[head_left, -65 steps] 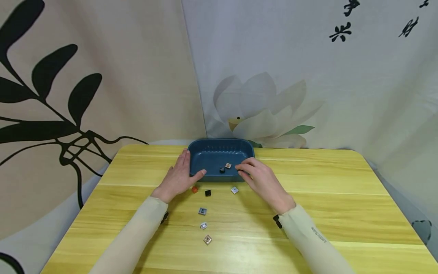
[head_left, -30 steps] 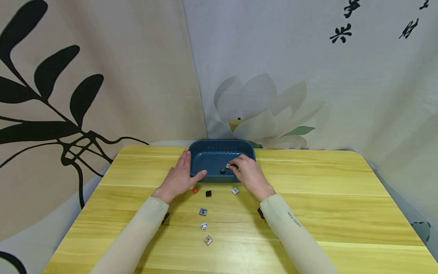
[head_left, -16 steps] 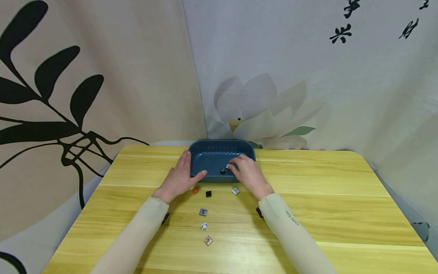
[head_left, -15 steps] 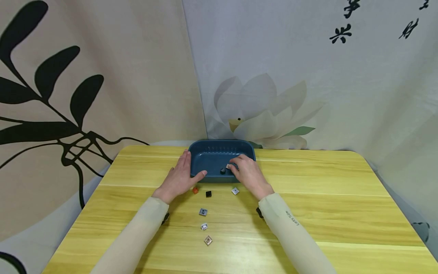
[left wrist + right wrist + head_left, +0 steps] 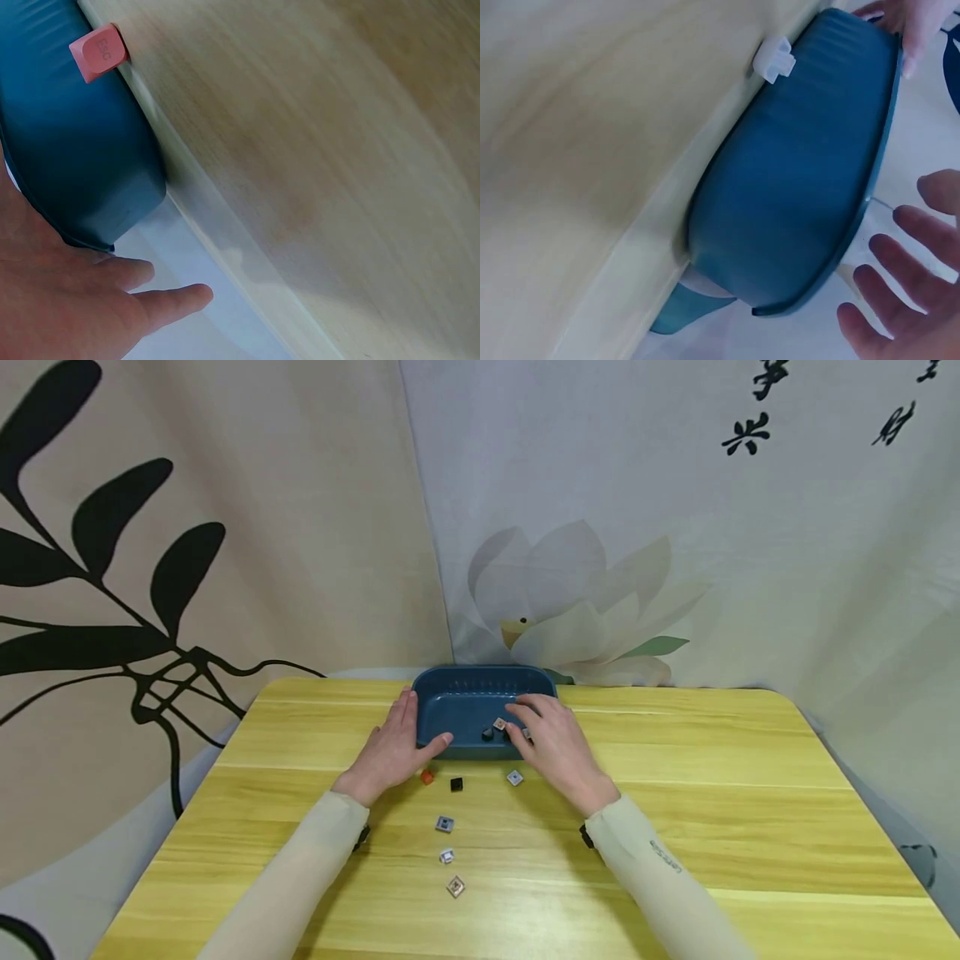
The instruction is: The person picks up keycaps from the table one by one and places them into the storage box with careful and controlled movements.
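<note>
A dark blue rectangular dish [image 5: 480,750] stands at the table's back edge with several small keycaps in it. Flat along its left side, my left hand [image 5: 392,739] touches the rim with straight fingers and the thumb over the front corner. My right hand [image 5: 558,745] hovers over the dish's right part, fingers apart and nothing between them. Near its fingertips lie a pale keycap [image 5: 499,724] and a dark keycap [image 5: 488,734]; another light one is partly hidden under the hand. A red keycap marked ESC [image 5: 100,52] lies in front of the dish.
On the wooden table [image 5: 712,827] before the dish lie a black keycap [image 5: 457,784] and a white keycap [image 5: 514,777]. Nearer the front are a grey-blue keycap [image 5: 445,824], a small white keycap [image 5: 447,856] and a beige keycap [image 5: 456,886]. A printed curtain [image 5: 322,527] hangs behind.
My right hand came left over the dish, its fingers parted, and it drew slightly back right. Dark and light keycaps now show below its fingers. My left hand stayed put.
</note>
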Demonstrator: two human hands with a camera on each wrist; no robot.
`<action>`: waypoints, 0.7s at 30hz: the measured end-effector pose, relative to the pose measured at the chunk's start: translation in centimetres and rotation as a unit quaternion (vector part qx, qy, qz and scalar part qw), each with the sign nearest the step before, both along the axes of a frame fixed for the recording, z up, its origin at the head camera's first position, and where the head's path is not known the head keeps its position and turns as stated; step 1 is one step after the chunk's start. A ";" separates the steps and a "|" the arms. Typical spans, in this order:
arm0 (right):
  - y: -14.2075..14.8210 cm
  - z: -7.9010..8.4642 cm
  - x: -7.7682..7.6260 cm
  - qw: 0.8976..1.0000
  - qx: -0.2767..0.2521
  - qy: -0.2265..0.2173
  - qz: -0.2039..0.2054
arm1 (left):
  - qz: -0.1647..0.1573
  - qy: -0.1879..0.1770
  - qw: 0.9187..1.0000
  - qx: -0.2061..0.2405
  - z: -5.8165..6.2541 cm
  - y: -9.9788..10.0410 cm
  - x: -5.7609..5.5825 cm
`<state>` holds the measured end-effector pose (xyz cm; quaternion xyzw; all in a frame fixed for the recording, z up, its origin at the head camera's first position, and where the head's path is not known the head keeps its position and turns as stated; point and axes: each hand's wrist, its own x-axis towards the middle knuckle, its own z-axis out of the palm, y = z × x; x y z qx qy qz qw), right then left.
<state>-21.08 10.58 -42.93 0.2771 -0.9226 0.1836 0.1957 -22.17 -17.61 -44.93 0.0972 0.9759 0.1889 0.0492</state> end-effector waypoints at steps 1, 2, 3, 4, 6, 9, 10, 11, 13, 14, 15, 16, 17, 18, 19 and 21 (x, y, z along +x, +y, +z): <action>0.1 0.1 0.2 1.000 0.004 0.008 0.007 | -0.001 0.000 1.000 0.001 0.0 0.0 0.0; 0.3 0.1 0.4 1.000 0.008 0.015 0.015 | 0.000 0.001 1.000 0.002 0.0 0.0 -0.1; 0.4 0.2 0.7 0.999 0.011 0.022 0.022 | -0.001 0.001 1.000 0.001 0.0 0.0 -0.1; 0.5 0.2 0.9 0.999 0.015 0.030 0.029 | 0.000 0.001 1.000 0.002 0.0 0.0 0.0; 0.7 0.2 1.4 0.998 0.022 0.038 0.041 | 0.000 0.002 1.000 0.003 0.0 0.0 0.0; 0.9 0.2 2.0 0.997 0.030 0.048 0.057 | 0.000 0.002 1.000 0.002 0.0 0.1 0.1; 1.0 0.2 2.2 0.996 0.033 0.052 0.063 | 0.000 0.003 1.000 0.002 0.0 0.2 0.1; 1.0 0.2 2.4 0.995 0.034 0.056 0.069 | -0.001 0.004 1.000 0.002 0.0 0.2 0.1; 1.0 0.2 2.8 0.994 0.033 0.066 0.083 | -0.001 0.004 1.000 0.001 0.1 0.3 0.1; 1.0 0.2 3.0 0.993 0.031 0.071 0.091 | -0.002 0.004 1.000 0.000 0.1 0.3 0.2; 1.0 0.2 3.2 0.992 0.029 0.077 0.099 | -0.001 0.004 1.000 -0.001 0.1 0.3 0.2; 0.9 0.2 3.4 0.990 0.027 0.083 0.106 | -0.001 0.005 1.000 -0.002 0.1 0.3 0.2; 0.9 0.2 3.6 0.989 0.024 0.088 0.113 | 0.000 0.004 1.000 -0.001 0.1 0.3 0.2; 0.9 0.2 3.8 0.988 0.022 0.093 0.121 | 0.000 0.004 1.000 -0.001 0.1 0.3 0.2; 0.9 0.2 4.0 0.987 0.019 0.097 0.128 | 0.000 0.006 1.000 -0.001 0.1 0.2 0.2; 0.9 0.2 4.3 0.984 0.017 0.104 0.141 | 0.002 0.005 1.000 0.002 0.0 0.2 0.1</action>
